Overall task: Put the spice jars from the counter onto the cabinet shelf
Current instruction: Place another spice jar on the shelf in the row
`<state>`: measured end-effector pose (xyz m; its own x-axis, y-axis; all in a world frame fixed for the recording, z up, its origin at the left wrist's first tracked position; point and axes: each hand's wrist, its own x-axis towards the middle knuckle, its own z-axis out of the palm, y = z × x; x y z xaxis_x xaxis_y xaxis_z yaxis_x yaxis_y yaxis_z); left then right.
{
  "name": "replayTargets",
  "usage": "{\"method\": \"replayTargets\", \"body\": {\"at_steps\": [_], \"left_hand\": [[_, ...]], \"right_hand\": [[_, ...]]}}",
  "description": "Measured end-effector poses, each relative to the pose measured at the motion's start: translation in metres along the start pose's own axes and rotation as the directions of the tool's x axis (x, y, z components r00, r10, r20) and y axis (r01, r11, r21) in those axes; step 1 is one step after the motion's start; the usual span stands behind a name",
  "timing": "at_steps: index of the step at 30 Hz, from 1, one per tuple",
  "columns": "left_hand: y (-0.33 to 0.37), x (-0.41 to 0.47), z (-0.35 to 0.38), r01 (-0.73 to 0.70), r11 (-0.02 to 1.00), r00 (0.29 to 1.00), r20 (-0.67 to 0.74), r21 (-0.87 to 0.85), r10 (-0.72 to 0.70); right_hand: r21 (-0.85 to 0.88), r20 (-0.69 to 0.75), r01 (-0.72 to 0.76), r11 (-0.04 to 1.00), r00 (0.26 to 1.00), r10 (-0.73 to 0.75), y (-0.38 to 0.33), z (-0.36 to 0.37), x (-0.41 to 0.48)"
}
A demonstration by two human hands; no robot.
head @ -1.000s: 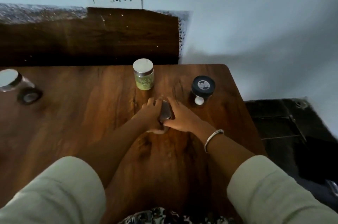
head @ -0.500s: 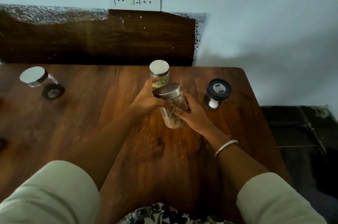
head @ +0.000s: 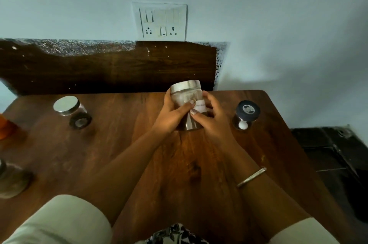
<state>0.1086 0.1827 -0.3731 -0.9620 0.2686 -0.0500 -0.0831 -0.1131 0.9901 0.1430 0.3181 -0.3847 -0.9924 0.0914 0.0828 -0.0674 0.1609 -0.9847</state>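
Note:
A glass spice jar (head: pixel 187 96) with a silver lid and a white label is held above the wooden counter (head: pixel 139 154), both hands around it. My left hand (head: pixel 171 114) wraps its left side and my right hand (head: pixel 209 118) its right side. On the counter stand a jar with a silver lid (head: pixel 69 110) at the left and a jar with a dark lid (head: pixel 247 114) at the right. The green-filled jar seen before is hidden behind the held jar. No cabinet shelf is in view.
At the left edge stand an orange jar (head: pixel 6 128) and a blurred jar (head: pixel 10 182). A dark wooden backsplash (head: pixel 99 70) and a switch panel (head: pixel 161 21) line the wall. The counter ends at the right, with dark floor (head: pixel 328 154) below.
Both hands have lifted the silver-lidded jar off the counter and raised it away from me. My view has tilted upward, so more wall shows.

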Motion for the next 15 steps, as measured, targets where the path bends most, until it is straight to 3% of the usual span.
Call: {"method": "replayTargets", "body": {"at_steps": [6, 11, 15], "left_hand": [[0.021, -0.013, -0.019, -0.037, 0.997, 0.999, 0.007, -0.072, 0.037], [0.036, -0.024, -0.033, -0.156, 0.983, 0.985, 0.093, 0.094, 0.147], [0.048, -0.032, -0.047, -0.199, 0.953, 0.964, 0.22, 0.229, 0.149]], "right_hand": [[0.136, 0.176, 0.017, 0.991, 0.984, -0.041, -0.025, 0.012, -0.016], [0.101, 0.094, 0.04, 0.994, 0.994, -0.05, -0.039, 0.022, -0.019], [0.124, 0.051, 0.083, 0.989, 0.995, -0.09, -0.051, 0.024, -0.012]]}}
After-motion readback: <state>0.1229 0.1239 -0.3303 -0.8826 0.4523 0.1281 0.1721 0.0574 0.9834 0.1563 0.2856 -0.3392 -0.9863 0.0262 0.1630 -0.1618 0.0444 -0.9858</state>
